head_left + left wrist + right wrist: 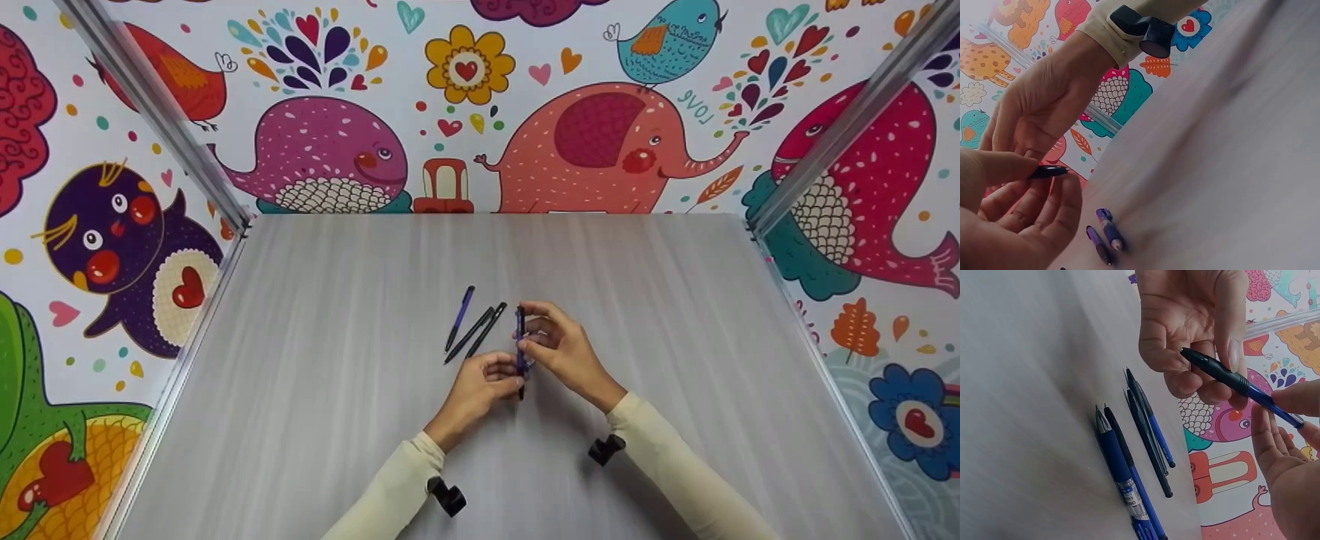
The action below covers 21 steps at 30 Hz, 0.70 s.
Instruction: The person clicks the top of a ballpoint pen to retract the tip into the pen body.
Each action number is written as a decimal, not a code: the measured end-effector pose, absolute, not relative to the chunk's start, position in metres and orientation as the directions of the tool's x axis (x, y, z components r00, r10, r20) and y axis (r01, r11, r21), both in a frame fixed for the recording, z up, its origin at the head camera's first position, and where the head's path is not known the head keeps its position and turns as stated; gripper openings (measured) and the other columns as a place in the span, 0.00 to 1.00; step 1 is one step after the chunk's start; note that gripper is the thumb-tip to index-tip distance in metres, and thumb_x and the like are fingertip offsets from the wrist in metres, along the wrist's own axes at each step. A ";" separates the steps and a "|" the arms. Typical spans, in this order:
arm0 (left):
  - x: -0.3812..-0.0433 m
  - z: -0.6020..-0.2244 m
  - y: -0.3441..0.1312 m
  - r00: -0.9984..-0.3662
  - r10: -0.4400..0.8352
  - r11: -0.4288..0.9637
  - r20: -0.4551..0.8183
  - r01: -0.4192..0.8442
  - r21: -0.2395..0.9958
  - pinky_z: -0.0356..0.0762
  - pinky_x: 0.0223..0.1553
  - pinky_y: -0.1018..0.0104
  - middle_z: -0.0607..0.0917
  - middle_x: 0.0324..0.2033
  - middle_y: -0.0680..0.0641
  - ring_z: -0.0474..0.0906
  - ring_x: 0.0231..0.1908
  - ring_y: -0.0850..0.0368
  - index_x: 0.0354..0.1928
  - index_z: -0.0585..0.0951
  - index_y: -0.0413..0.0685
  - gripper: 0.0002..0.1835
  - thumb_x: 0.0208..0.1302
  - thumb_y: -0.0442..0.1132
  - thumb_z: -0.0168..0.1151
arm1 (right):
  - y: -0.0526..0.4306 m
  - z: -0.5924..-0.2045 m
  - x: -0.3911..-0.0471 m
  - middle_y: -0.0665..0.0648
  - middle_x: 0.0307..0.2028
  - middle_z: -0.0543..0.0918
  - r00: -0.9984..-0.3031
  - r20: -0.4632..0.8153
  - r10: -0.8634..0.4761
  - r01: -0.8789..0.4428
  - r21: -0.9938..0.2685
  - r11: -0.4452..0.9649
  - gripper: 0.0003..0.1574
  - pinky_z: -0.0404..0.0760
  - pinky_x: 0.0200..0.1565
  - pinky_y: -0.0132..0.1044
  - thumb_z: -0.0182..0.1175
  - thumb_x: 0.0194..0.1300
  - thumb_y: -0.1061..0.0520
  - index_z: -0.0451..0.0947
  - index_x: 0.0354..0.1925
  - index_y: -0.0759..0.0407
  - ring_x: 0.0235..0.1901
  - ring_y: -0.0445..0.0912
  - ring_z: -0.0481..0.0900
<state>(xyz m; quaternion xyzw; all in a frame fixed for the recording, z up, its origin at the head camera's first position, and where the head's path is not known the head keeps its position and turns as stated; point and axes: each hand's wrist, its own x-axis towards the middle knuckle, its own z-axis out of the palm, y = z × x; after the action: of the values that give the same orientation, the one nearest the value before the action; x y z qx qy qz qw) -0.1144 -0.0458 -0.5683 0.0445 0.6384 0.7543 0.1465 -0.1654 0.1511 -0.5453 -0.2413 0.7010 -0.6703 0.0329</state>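
A blue pen with a black grip section (pixel 1213 371) is held between the two hands above the table. My left hand (pixel 476 386) pinches its black tip end between thumb and fingers. My right hand (pixel 566 349) pinches the blue barrel nearer the other end. To the left of the hands lie a blue-and-black pen (pixel 460 318) and two dark slim pens, one (pixel 470 334) beside the other (pixel 487 330). In the right wrist view, a thicker blue pen with a clear barrel (pixel 1114 458) lies alongside a slim blue pen (pixel 1139 486); the hands hide this pair in the head view.
The grey wood-grain table (pixel 322 300) runs back to a wall printed with cartoon animals (pixel 585 150). Metal posts stand at its back left (pixel 165 112) and back right corners. Black wrist devices, one on the left sleeve (pixel 447 496) and one on the right (pixel 606 450), stick out.
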 end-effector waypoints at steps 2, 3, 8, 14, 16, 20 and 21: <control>-0.114 -0.568 -0.046 -0.951 0.283 -0.152 -0.122 -0.170 0.974 0.89 0.46 0.65 0.87 0.50 0.26 0.89 0.43 0.55 0.56 0.83 0.25 0.16 0.68 0.23 0.69 | 0.151 -0.545 -0.165 0.68 0.69 0.77 -0.883 0.277 -0.380 -0.294 -0.956 -0.013 0.35 0.87 0.58 0.39 0.68 0.71 0.74 0.72 0.73 0.71 0.56 0.63 0.86; -0.114 -0.567 -0.046 -0.951 0.284 -0.156 -0.123 -0.173 0.972 0.89 0.46 0.64 0.87 0.50 0.27 0.89 0.43 0.55 0.56 0.83 0.25 0.16 0.68 0.23 0.69 | 0.151 -0.546 -0.165 0.68 0.69 0.77 -0.883 0.278 -0.378 -0.295 -0.955 -0.012 0.35 0.87 0.58 0.39 0.68 0.71 0.74 0.72 0.73 0.71 0.56 0.64 0.85; -0.113 -0.565 -0.045 -0.950 0.280 -0.181 -0.134 -0.190 0.965 0.89 0.46 0.63 0.89 0.47 0.32 0.89 0.42 0.55 0.56 0.83 0.24 0.16 0.68 0.23 0.69 | 0.152 -0.546 -0.165 0.68 0.67 0.78 -0.889 0.271 -0.369 -0.291 -0.957 -0.002 0.35 0.87 0.58 0.40 0.69 0.71 0.74 0.72 0.72 0.71 0.56 0.64 0.85; -0.111 -0.565 -0.043 -0.957 0.260 -0.171 -0.130 -0.179 0.969 0.89 0.44 0.64 0.89 0.46 0.34 0.89 0.41 0.57 0.55 0.85 0.26 0.16 0.66 0.24 0.71 | 0.153 -0.545 -0.164 0.69 0.66 0.79 -0.899 0.249 -0.360 -0.275 -0.961 0.021 0.35 0.87 0.57 0.39 0.69 0.71 0.73 0.73 0.72 0.71 0.54 0.57 0.86; -0.110 -0.565 -0.043 -0.959 0.253 -0.161 -0.130 -0.174 0.972 0.88 0.44 0.64 0.90 0.45 0.36 0.89 0.40 0.56 0.55 0.86 0.26 0.16 0.66 0.25 0.71 | 0.153 -0.545 -0.163 0.68 0.65 0.79 -0.901 0.241 -0.360 -0.268 -0.963 0.027 0.34 0.88 0.57 0.39 0.69 0.71 0.73 0.73 0.73 0.70 0.54 0.57 0.86; -0.110 -0.565 -0.044 -0.963 0.240 -0.157 -0.126 -0.167 0.974 0.89 0.44 0.63 0.90 0.43 0.38 0.89 0.40 0.55 0.54 0.86 0.27 0.16 0.65 0.26 0.72 | 0.150 -0.543 -0.163 0.65 0.65 0.80 -0.902 0.230 -0.366 -0.260 -0.965 0.033 0.34 0.88 0.57 0.40 0.69 0.72 0.73 0.74 0.73 0.67 0.55 0.61 0.86; -0.110 -0.565 -0.044 -0.964 0.237 -0.159 -0.123 -0.163 0.974 0.89 0.44 0.63 0.90 0.43 0.38 0.89 0.40 0.55 0.54 0.86 0.27 0.16 0.65 0.26 0.72 | 0.150 -0.543 -0.163 0.65 0.65 0.80 -0.902 0.229 -0.367 -0.257 -0.966 0.030 0.34 0.88 0.57 0.40 0.69 0.71 0.73 0.74 0.72 0.67 0.55 0.63 0.86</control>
<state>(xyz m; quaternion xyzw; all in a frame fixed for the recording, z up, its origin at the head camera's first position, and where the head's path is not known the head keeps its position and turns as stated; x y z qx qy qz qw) -0.1098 -0.0440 -0.5649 0.0291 0.6351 0.7605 0.1317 -0.1632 0.1499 -0.5431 -0.2178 0.7164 -0.6615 0.0416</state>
